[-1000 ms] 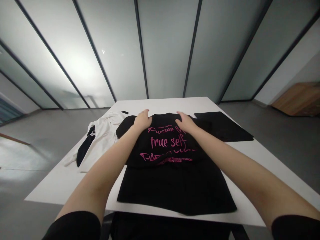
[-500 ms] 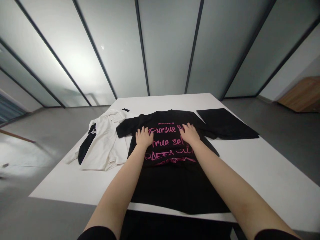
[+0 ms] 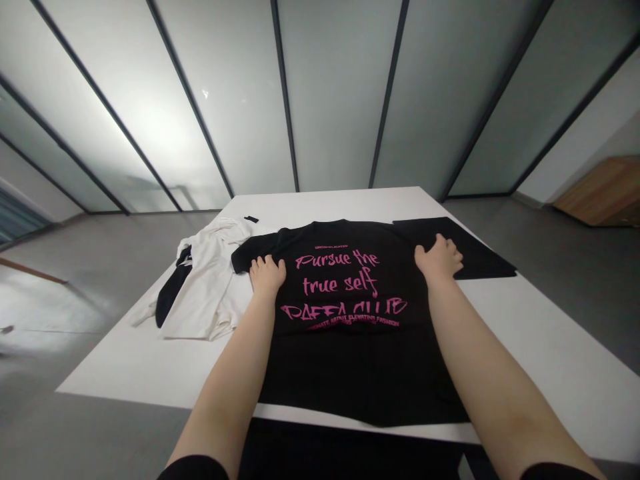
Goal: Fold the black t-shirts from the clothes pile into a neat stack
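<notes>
A black T-shirt (image 3: pixel 345 300) with pink brush lettering lies flat and spread out on the white table (image 3: pixel 530 340). My left hand (image 3: pixel 267 277) rests palm down on the shirt's left side, near the sleeve, its fingers apart. My right hand (image 3: pixel 438 259) lies at the shirt's right edge, over the right shoulder and sleeve area, its fingers spread. That sleeve is partly hidden beneath the hand. Neither hand grips the cloth.
A crumpled white garment (image 3: pixel 205 287) with a black strip (image 3: pixel 173 293) lies to the left of the shirt. A flat black cloth (image 3: pixel 480 257) lies at the right, and a small black tag (image 3: pixel 251 219) sits near the far edge. The table's edges drop to a grey floor.
My hands have slid apart towards the shirt's sides, the right one furthest. The shirt's upper part, bunched a second ago, now lies flat, with its lettering fully showing.
</notes>
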`<act>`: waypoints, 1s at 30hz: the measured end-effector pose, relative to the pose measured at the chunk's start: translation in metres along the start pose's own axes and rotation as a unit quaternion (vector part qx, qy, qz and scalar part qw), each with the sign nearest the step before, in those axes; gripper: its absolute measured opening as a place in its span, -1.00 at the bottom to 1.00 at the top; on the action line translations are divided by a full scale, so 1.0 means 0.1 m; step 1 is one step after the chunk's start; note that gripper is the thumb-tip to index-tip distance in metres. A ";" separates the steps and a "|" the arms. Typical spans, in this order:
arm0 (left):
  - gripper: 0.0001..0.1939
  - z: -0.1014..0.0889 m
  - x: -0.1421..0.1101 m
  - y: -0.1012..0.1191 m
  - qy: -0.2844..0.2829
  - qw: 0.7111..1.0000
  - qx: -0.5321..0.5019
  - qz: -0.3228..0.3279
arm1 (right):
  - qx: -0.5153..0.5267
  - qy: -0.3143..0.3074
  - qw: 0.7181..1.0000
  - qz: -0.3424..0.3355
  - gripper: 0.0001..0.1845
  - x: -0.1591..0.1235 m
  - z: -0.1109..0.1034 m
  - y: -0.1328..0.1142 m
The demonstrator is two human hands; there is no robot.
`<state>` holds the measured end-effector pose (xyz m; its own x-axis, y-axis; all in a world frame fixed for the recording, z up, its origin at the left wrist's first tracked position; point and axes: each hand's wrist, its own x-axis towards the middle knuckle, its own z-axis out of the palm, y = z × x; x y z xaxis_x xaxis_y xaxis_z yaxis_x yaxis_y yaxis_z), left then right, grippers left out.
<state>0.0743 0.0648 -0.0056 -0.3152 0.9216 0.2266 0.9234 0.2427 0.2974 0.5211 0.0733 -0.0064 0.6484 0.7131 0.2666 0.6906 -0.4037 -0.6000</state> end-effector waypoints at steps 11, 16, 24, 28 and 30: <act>-0.51 0.05 -0.11 0.21 -0.018 0.998 0.000 0.063 | 0.046 -0.038 0.996 -0.069 -0.61 0.08 -0.07 -0.10; -0.52 0.07 -0.11 0.19 -0.037 0.997 0.011 0.059 | -0.038 -0.013 0.997 0.063 -0.35 0.16 0.03 0.05; -0.54 0.09 -0.10 0.22 -0.052 0.996 0.003 0.071 | 0.053 0.008 0.999 0.007 -0.66 0.17 -0.16 -0.01; -0.56 0.09 -0.10 0.23 -0.050 0.996 -0.002 0.080 | 0.137 -0.110 0.969 -0.173 -0.70 0.04 -0.22 -0.30; -0.57 0.09 -0.10 0.22 -0.051 0.995 -0.002 0.082 | 0.168 -0.280 0.911 -0.252 -0.66 -0.03 -0.17 -0.40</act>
<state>0.1001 0.0633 -0.0097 -0.1353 0.9748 0.1773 0.9598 0.0846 0.2677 0.4970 0.0770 0.0291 -0.0542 0.9778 0.2022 0.6571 0.1874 -0.7301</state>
